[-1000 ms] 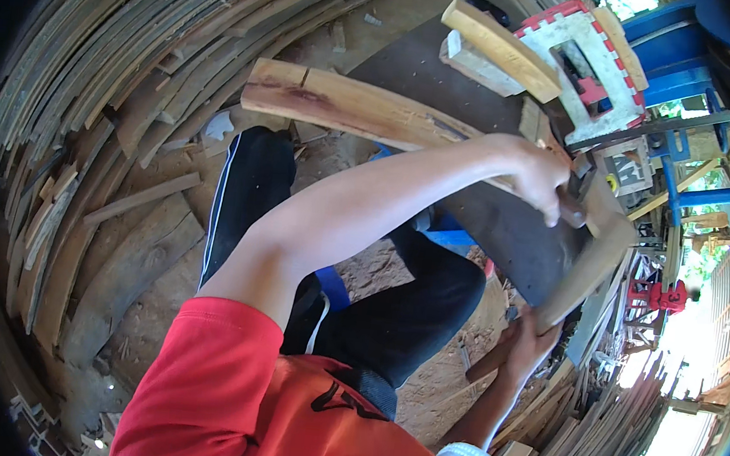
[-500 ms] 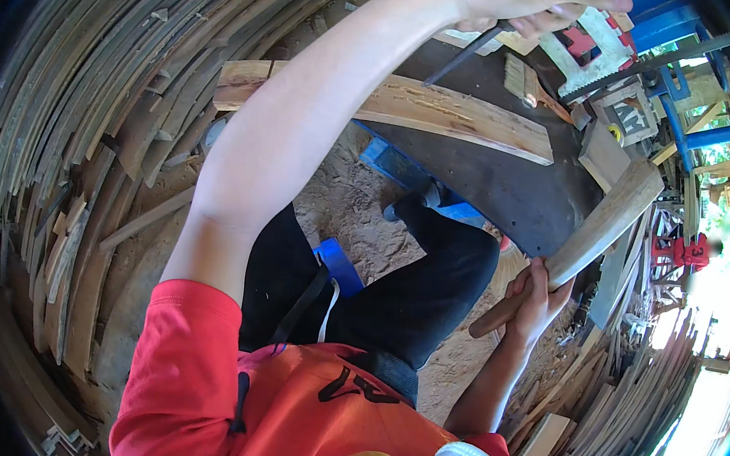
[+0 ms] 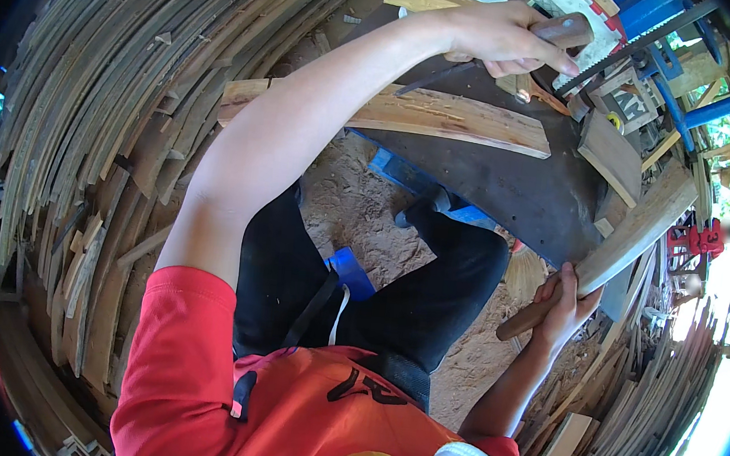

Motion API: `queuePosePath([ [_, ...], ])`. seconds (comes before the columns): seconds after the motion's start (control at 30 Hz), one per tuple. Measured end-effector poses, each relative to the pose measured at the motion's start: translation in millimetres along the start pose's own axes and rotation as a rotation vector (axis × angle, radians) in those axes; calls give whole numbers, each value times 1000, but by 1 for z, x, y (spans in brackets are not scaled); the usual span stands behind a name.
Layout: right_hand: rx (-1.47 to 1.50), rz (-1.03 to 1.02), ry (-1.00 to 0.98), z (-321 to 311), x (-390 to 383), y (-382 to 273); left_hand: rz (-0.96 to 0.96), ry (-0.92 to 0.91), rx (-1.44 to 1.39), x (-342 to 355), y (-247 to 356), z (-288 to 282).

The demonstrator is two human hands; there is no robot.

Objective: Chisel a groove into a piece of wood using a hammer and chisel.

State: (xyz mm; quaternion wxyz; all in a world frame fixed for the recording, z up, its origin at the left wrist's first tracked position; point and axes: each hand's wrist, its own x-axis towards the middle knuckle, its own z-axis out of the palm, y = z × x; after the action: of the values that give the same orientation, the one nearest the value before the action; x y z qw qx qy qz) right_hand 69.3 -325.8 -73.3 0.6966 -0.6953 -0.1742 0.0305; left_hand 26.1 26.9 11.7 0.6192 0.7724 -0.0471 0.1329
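My left hand [image 3: 524, 46] is closed on a chisel [image 3: 565, 30] with a wooden handle, its dark narrow blade slanting down-left over a long wooden board [image 3: 461, 122] on the dark work table [image 3: 515, 198]. A brush with a wooden handle [image 3: 546, 96] lies just below that hand, partly hidden. My right hand [image 3: 565, 306] grips a long wooden club or mallet [image 3: 634, 230] by its narrow end, the thick end slanting up-right beside the table’s right edge.
Long planks [image 3: 73, 90] are stacked at left, more slats [image 3: 664, 384] at lower right. A red-edged white object [image 3: 612, 28], a saw blade [image 3: 637, 45], blue metal bars [image 3: 718, 107] and offcuts [image 3: 605, 158] crowd the upper right. A person in red [image 3: 698, 241] is farther right.
My left hand has risen from the table’s right part to the top with the chisel, then dropped slightly. My right hand has moved up and right with the mallet. The board lies more clearly exposed.
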Motion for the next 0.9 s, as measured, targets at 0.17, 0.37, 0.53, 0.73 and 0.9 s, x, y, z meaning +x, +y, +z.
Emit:
queuePosePath([
  [0.17, 7, -15, 44, 5, 4, -1, 17, 13, 0, -1, 3, 4],
  [0.37, 76, 0, 13, 26, -9, 5, 116, 22, -99, -5, 3, -1],
  [0.53, 30, 3, -125, 32, -11, 17, 147, 36, -86, -2, 0, -1],
  [0.73, -11, -75, -148, 37, -6, 4, 68, 1, -69, -6, 11, 4],
  [0.9, -24, -117, -111, 33, 2, -2, 34, -36, -17, -7, 9, 0],
])
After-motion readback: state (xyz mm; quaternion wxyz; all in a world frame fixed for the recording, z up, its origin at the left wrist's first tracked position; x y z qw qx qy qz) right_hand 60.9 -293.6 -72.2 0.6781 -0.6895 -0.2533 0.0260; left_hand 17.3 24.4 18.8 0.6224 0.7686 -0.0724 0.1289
